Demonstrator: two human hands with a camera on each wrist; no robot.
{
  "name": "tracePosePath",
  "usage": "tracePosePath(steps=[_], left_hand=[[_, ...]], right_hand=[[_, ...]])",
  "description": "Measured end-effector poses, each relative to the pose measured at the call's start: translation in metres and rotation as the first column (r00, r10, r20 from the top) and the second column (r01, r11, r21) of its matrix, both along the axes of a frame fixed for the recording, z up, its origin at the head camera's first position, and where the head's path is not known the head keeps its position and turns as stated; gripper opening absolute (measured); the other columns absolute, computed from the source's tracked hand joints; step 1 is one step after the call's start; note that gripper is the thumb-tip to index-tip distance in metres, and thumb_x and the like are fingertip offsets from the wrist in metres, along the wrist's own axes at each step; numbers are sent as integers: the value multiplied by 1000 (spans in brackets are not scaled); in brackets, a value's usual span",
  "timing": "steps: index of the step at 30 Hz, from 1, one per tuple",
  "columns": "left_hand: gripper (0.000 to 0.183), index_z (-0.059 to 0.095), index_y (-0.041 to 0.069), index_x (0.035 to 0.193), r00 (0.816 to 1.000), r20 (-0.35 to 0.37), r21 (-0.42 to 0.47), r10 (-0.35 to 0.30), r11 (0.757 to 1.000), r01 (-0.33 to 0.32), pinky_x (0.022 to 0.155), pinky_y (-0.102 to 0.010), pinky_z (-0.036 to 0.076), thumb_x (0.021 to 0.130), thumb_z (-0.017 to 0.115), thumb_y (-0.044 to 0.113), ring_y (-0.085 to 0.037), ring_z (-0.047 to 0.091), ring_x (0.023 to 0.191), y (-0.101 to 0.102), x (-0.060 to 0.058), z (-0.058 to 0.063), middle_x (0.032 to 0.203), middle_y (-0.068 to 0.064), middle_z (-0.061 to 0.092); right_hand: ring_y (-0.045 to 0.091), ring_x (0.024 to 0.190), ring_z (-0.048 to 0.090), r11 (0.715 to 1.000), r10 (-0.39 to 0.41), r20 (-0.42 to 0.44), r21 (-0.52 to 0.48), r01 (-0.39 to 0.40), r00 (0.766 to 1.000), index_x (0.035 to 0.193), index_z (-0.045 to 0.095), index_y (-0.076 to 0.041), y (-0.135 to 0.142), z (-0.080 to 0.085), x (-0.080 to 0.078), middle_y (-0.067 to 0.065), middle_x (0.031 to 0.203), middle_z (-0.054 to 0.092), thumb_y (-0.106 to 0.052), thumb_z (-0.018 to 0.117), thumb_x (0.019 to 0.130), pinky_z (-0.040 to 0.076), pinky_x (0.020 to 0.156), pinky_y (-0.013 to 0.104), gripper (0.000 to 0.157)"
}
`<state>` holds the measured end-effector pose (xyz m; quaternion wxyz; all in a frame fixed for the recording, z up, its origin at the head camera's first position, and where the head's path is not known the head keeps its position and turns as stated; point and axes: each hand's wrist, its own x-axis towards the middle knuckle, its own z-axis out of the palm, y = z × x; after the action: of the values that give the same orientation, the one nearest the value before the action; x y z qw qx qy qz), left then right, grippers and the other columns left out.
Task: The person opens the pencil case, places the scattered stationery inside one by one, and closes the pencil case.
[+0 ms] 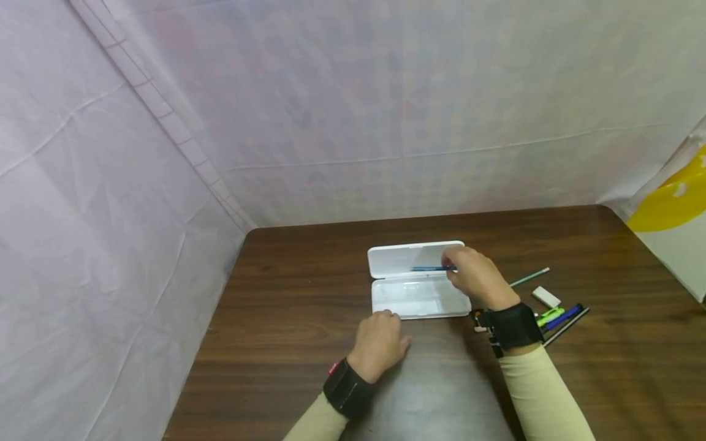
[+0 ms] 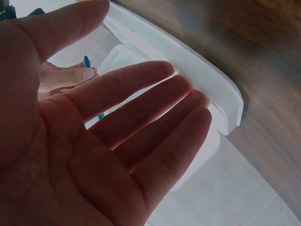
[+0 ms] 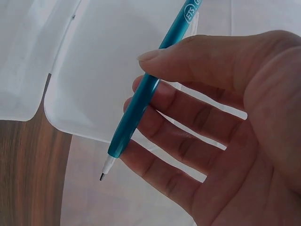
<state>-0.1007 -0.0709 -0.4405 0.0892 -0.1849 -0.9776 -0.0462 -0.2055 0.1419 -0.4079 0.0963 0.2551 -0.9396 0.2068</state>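
A white pencil case [image 1: 405,300] lies unfolded on the brown table, its lid [image 1: 402,260] tipped back on the far side. My right hand [image 1: 475,278] holds a teal pen [image 3: 141,103] over the case, pinched between thumb and fingers. The pen's white tip with a dark point faces left, and "ETS" is printed on its barrel. At the front left edge of the case, my left hand [image 1: 377,343] rests with its fingertips right at the rim. In the left wrist view, those fingers are extended and hold nothing.
Right of the case lie a green pencil [image 1: 529,277], a white eraser [image 1: 546,297], a bright green highlighter [image 1: 550,316], a blue pen [image 1: 564,317] and a dark slim stick [image 1: 568,326]. My right wrist partly hides this group. A white curtain [image 1: 386,122] hangs behind the table.
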Motion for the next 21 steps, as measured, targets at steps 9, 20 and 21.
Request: tracePosePath(steps=[9, 20, 21], left_hand=[[38, 68, 5, 72, 1000, -17, -4, 1, 1000, -1, 48, -36, 50, 74, 73, 43, -21, 60, 61, -2, 2, 0, 69, -5, 64], [38, 68, 6, 71, 999, -44, -11, -4, 1000, 3, 47, -35, 49, 73, 73, 44, -20, 60, 60, -2, 4, -1, 68, -4, 63], [38, 68, 7, 71, 999, -46, -13, -4, 1000, 4, 47, -35, 49, 73, 73, 44, -20, 60, 60, -2, 4, -1, 68, -4, 63]], right_hand=[[27, 79, 63, 1000, 9, 19, 8, -10, 1000, 84, 64, -6, -7, -4, 0, 11, 87, 67, -3, 69, 73, 51, 65, 48, 12], [27, 75, 63, 999, 44, -9, 17, -43, 999, 82, 62, -8, -18, -18, -1, 8, 84, 67, -4, 70, 71, 52, 60, 48, 14], [27, 75, 63, 999, 46, -11, 18, -46, 999, 82, 62, -8, -19, -19, -1, 8, 84, 67, -4, 70, 70, 52, 60, 48, 15]])
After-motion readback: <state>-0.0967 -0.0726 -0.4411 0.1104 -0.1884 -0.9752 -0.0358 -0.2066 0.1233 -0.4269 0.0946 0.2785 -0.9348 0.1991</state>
